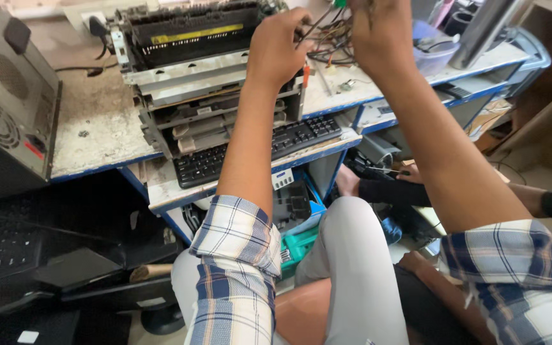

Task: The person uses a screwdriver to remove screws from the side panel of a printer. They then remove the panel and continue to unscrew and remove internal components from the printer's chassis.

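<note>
blue-white plaid sleeves (237,255), black keyboard (257,150), yellow-striped grey printer (186,38)

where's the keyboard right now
In the head view the black keyboard lies on the pull-out shelf under the desk edge, just below the stripped printer and behind the person's left forearm.

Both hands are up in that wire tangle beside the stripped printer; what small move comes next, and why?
Probably ease the pinched wire free of the wire bundle: the left hand holds a dark strand, the right hand grips above it, and the strands cross beside the dismantled printer.
</note>
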